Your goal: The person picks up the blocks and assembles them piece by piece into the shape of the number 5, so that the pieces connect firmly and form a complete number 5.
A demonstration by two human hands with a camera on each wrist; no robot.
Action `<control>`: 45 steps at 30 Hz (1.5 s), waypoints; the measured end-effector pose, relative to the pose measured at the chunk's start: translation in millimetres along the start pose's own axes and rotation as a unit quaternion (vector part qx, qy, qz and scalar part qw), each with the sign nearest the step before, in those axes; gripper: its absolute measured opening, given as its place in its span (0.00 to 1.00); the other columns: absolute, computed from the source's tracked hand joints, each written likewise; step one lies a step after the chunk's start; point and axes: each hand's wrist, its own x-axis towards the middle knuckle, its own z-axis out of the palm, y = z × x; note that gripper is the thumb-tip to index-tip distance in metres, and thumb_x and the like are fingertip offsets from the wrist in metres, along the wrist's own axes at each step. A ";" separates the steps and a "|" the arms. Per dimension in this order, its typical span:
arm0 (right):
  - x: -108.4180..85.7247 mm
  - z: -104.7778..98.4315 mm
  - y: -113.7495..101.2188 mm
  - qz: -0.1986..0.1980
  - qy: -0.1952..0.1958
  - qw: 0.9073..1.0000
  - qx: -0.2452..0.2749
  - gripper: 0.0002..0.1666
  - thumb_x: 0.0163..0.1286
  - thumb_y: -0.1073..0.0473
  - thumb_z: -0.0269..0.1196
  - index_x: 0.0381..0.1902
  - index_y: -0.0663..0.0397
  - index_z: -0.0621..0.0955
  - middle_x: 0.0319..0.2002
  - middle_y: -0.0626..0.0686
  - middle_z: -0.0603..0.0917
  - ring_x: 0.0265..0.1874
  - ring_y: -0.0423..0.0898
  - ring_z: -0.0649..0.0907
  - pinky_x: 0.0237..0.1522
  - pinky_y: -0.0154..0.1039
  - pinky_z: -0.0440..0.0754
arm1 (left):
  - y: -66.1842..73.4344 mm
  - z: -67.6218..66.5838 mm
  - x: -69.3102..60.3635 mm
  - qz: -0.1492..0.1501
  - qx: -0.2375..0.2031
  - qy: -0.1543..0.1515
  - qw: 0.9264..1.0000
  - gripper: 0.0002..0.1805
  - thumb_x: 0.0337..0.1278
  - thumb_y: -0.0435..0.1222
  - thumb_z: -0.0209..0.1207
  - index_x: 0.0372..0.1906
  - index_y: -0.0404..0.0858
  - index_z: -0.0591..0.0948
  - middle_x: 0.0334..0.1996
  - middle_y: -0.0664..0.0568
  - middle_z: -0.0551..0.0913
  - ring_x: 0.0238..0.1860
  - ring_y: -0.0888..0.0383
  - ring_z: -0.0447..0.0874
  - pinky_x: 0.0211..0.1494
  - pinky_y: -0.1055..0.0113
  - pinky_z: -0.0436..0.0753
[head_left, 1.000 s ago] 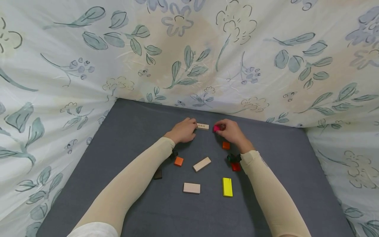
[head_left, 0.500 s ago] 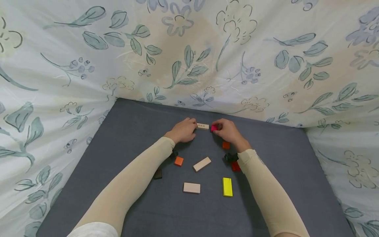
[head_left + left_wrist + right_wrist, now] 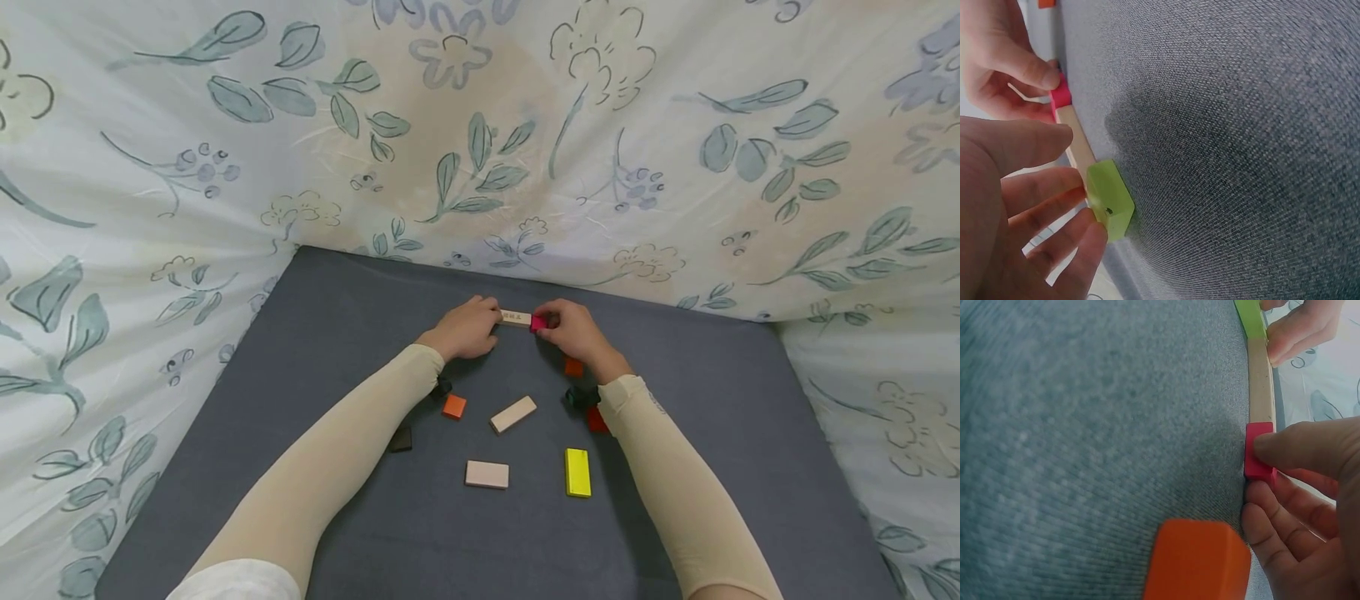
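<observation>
My right hand (image 3: 577,332) pinches a small pink block (image 3: 1259,450), its thumb on the front face. The block meets the end of a pale wooden block (image 3: 1261,381) with printed characters on top. At that block's other end sits a green block (image 3: 1112,200), hidden under the hand in the head view. My left hand (image 3: 465,329) rests its loosely bent fingertips against the green block and the wooden block, thumb apart from the fingers. Wooden, pink and green blocks lie in one line.
On the dark grey cloth (image 3: 337,333) lie two orange blocks (image 3: 453,407), a red block (image 3: 596,419), a yellow block (image 3: 577,472), two more pale wooden blocks (image 3: 487,474) and a dark block (image 3: 402,439). A floral curtain (image 3: 480,167) hangs behind.
My right hand has slid the pink block left until it meets the wooden block's end. The left hand has stayed in place.
</observation>
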 end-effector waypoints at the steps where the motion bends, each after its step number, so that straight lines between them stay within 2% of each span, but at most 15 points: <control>1: 0.1 -0.2 0.0 0.000 0.001 1.000 0.000 0.19 0.76 0.66 0.71 0.62 0.60 0.87 0.52 0.59 0.85 0.43 0.54 0.85 0.44 0.51 0.85 | 0.1 -0.1 0.2 0.001 -0.001 0.001 1.000 0.22 0.80 0.41 0.63 0.71 0.40 0.83 0.70 0.49 0.76 0.68 0.50 0.73 0.65 0.54 0.80; 18: 1.3 -1.0 2.7 -0.003 -0.013 1.000 -0.011 0.19 0.77 0.65 0.70 0.64 0.58 0.86 0.56 0.60 0.85 0.45 0.55 0.85 0.47 0.53 0.85 | 2.1 2.9 2.9 0.002 -0.001 -0.003 1.000 0.23 0.80 0.41 0.63 0.71 0.40 0.82 0.71 0.50 0.75 0.68 0.50 0.72 0.65 0.54 0.80; 29: 2.2 -2.7 1.1 -0.002 -0.010 1.000 -0.015 0.19 0.76 0.66 0.70 0.63 0.57 0.86 0.53 0.58 0.86 0.42 0.54 0.84 0.44 0.52 0.84 | 1.8 3.7 4.8 0.003 0.003 -0.001 1.000 0.23 0.80 0.41 0.63 0.72 0.39 0.82 0.71 0.49 0.75 0.68 0.50 0.72 0.66 0.54 0.80; 39: 4.6 -2.5 -0.4 0.003 -0.019 1.000 -0.013 0.21 0.75 0.64 0.71 0.65 0.58 0.86 0.55 0.59 0.85 0.43 0.55 0.83 0.45 0.52 0.84 | 5.1 -0.9 7.0 0.018 0.061 -0.023 0.998 0.24 0.82 0.39 0.59 0.75 0.37 0.78 0.73 0.47 0.72 0.67 0.48 0.71 0.66 0.55 0.79; 45: 4.8 -2.4 -2.7 -0.003 -0.026 1.000 -0.010 0.23 0.76 0.63 0.70 0.67 0.58 0.85 0.55 0.59 0.83 0.43 0.54 0.82 0.44 0.51 0.83 | 4.8 -3.0 8.0 0.016 0.058 -0.023 0.998 0.23 0.82 0.35 0.57 0.74 0.35 0.78 0.73 0.46 0.72 0.69 0.48 0.72 0.68 0.55 0.79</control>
